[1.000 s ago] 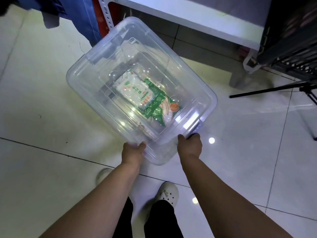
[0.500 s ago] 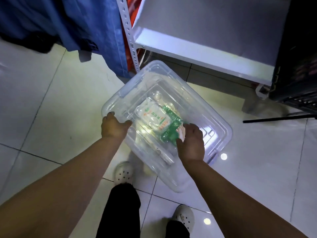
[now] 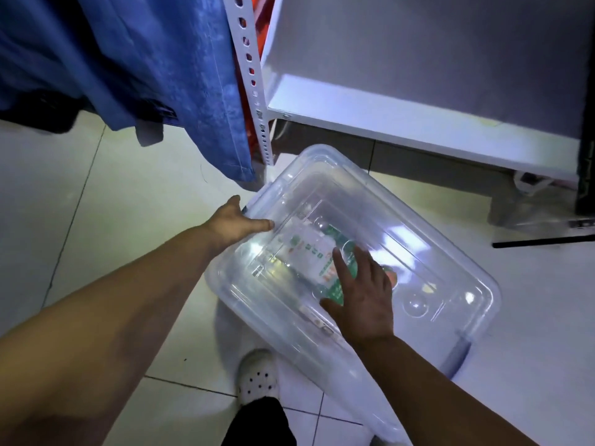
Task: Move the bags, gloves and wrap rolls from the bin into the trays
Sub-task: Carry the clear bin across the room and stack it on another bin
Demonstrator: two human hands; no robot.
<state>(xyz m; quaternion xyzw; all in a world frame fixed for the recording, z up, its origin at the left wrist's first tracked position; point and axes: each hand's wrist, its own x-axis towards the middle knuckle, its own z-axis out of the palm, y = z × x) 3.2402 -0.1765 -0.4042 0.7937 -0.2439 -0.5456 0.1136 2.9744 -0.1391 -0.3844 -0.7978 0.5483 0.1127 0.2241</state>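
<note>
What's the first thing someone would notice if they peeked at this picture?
Most likely the big clear bin on the floor in the middle, lid on, with a green and white packet showing through it. The right hand lies flat on the lid, and the left hand touches the bin's left edge. A blue cloth hangs at the upper left.

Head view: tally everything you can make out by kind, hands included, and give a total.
Hands: 2, left hand and right hand
Clear lidded bin: 1
Green-and-white packet seen through the lid: 1 (cannot tell if there are more)
White shoe: 1
Blue cloth: 1
White shelf: 1
Total: 7
</note>
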